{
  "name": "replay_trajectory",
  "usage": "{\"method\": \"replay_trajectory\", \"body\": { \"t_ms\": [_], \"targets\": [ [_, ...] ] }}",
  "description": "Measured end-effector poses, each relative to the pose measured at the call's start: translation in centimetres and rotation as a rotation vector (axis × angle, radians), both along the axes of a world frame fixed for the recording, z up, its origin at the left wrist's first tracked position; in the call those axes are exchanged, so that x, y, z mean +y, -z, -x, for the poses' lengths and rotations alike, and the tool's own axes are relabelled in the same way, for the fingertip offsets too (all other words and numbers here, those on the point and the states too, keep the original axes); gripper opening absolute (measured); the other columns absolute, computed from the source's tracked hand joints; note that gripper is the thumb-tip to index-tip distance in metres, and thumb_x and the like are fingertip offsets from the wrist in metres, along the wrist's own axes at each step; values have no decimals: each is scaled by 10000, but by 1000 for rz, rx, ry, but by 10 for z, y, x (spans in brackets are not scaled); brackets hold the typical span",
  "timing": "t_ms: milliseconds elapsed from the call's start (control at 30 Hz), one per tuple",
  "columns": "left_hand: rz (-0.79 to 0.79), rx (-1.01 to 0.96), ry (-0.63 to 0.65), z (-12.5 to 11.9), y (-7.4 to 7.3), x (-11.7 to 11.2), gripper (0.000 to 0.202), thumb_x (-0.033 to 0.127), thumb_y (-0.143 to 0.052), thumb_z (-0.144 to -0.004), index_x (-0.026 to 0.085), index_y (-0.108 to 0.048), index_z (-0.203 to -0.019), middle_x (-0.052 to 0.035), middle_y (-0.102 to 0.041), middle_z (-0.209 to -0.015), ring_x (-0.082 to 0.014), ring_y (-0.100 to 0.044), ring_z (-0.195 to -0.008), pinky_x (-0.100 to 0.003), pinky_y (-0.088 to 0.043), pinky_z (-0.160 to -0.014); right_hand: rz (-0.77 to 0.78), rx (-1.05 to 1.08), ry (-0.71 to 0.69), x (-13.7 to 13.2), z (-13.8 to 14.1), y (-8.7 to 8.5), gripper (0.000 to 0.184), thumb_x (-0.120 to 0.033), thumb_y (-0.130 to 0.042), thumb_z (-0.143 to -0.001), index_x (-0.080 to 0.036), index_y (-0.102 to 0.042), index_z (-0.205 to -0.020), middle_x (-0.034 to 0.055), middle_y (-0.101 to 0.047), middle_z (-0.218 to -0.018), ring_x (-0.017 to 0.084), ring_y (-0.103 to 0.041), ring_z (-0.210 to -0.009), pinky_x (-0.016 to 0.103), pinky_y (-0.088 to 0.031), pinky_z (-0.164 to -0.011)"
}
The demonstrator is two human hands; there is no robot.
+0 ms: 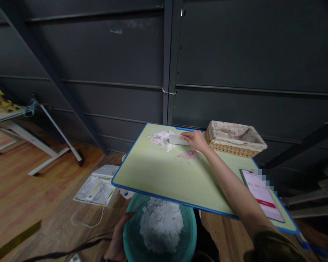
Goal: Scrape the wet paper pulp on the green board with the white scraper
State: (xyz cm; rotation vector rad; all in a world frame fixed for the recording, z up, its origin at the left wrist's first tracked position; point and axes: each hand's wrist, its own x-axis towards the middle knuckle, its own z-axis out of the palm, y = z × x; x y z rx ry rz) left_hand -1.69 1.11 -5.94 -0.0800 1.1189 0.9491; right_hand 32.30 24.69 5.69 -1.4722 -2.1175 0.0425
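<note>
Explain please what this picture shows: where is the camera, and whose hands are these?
There is no machine here. One camera sits on a person's head and looks forward and down, so both hands are that person's own. The right hand reaches across the green table and holds a white card against loose paper scraps. The left hand, below the table's near edge, grips a teal basin full of white scraps. A wicker basket and a phone with a lit screen also lie on the table.
</note>
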Motion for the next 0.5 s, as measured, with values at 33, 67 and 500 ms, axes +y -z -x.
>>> {"method": "replay_trajectory", "body": {
  "t_ms": [33,67,500],
  "targets": [
    [1,24,6,-1,-1,0,54,182,-724,-724,170,-683,-691,-43,-772,-591,-315,-762,-814,-435,-568,-829,-4,-24,5,0,-1,0,273,-326,-525,-903,-234,-781,-932,51,-765,-951,229,-701,-786,270,-438,-667],
    [-3,49,11,-1,-3,0,54,177,-721,-725,166,-684,-686,-55,-771,-589,-327,-758,-844,-442,-567,-838,-9,-51,16,0,-1,-1,272,-315,-525,-902,-230,-781,-935,61,-764,-958,236,-702,-794,273,-434,-663],
    [17,65,8,-7,-14,1,44,194,-706,-710,192,-662,-703,-56,-790,-638,-374,-711,-1004,-509,-549,-894,-13,-264,208,-8,-5,-16,291,-277,-514,-888,-227,-768,-1022,98,-763,-930,260,-705,-823,298,-429,-665]
  ]
}}
